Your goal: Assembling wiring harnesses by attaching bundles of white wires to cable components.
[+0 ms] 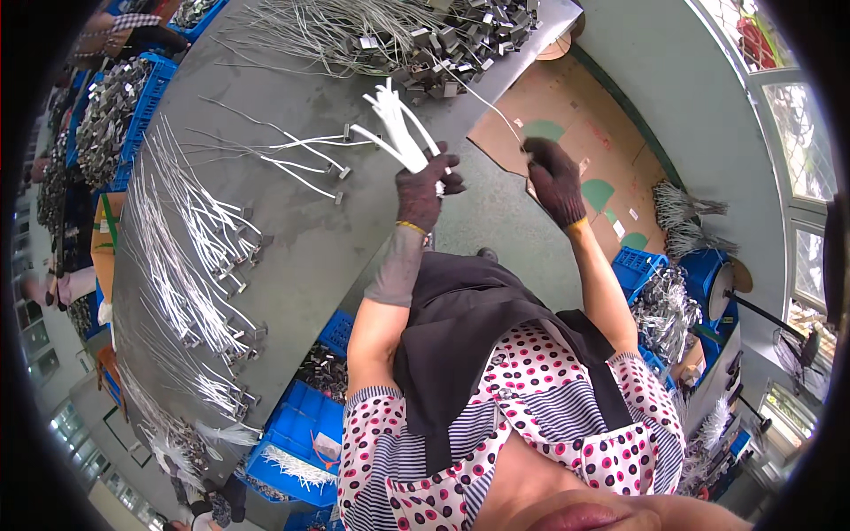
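My left hand [423,190], in a dark glove, is closed around a bundle of white tubes [396,128] that fan out above the fingers. To its right, my gloved right hand [553,180] pinches the end of a thin grey wire [487,104]. That wire runs up and left to a heap of small black block-shaped parts [465,49] at the far table edge. Long thin wires [328,35] trail leftward from the same heap. Just left of my left hand, several wires with white tubes on them [301,146] lie on the grey table, each ending in a small block.
Bunches of white-sleeved wires [190,230] lie along the left side of the grey table [292,230]. Blue crates [292,425] stand below it, and another blue crate [158,97] full of parts is beyond. Flattened cardboard [611,150] lies at right, near a parts-filled blue crate [636,268].
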`<state>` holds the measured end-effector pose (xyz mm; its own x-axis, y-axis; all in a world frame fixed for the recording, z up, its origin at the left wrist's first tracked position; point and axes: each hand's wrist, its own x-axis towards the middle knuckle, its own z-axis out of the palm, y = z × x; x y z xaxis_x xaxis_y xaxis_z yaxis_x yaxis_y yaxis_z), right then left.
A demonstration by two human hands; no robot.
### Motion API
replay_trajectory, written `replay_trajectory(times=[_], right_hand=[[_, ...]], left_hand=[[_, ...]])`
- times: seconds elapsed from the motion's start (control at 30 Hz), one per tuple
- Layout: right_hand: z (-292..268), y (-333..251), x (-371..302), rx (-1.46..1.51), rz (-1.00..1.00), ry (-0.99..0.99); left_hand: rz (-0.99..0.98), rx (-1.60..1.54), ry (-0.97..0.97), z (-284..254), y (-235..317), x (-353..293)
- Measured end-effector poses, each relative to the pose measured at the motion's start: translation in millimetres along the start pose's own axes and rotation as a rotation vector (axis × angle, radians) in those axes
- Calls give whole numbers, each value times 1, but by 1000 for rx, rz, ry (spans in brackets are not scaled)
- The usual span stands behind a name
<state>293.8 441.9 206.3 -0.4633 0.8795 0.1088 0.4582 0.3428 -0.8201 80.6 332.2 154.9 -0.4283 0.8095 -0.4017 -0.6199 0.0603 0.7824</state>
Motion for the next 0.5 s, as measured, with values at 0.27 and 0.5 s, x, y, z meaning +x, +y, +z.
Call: replay_trajectory(times=[0.27,0.5], right_hand=[[-56,89,-204,147,348,-207],[-85,163,-338,-28,729,-156]], left_hand=[[-16,-281,-123,78,-26,16],[108,-376,-51,64,-12,7]])
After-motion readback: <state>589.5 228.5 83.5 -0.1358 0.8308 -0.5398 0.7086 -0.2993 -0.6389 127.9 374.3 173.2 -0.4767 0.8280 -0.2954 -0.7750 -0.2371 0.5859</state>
